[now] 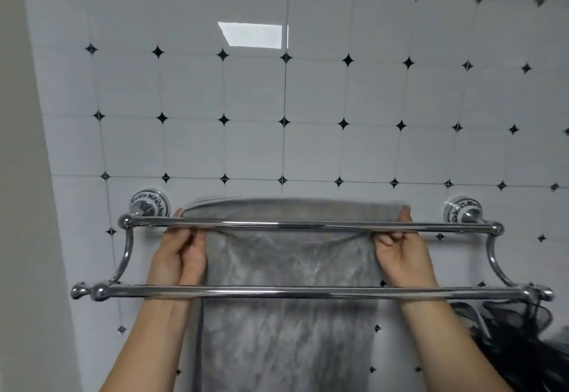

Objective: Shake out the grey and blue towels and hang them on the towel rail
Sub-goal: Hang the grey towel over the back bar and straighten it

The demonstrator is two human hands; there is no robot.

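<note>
1. The tiled wall (252, 89) filled most of the view, white squares with small black diamonds at the corners, and a bright rectangular reflection sat high on it. A plain pale surface (27, 176) ran down the left edge, closing off that side, while the wall stretched on to the right.
2. The towel rail (308, 293) was a chrome double rail fixed to the wall on two patterned round mounts, with an upper bar nearer the wall and a lower bar nearer the camera. Curved end brackets joined the bars, and an open gap lay between them.
3. The grey towel (289, 324) hung behind the lower bar, its body falling out of view at the bottom. Its top edge was lifted just above the upper bar, stretched wide and blurred; whether it touched that bar could not be told.
4. A dark, gauzy black item (520, 330) bunched at the right end of the lower bar.
5. Both forearms passed under the lower bar and up into the gap. The left hand (181, 253) had its grip pinched on the towel's upper left corner.
6. The right hand (400, 250) had its grip clenched on the upper right corner, well apart from the left.
</note>
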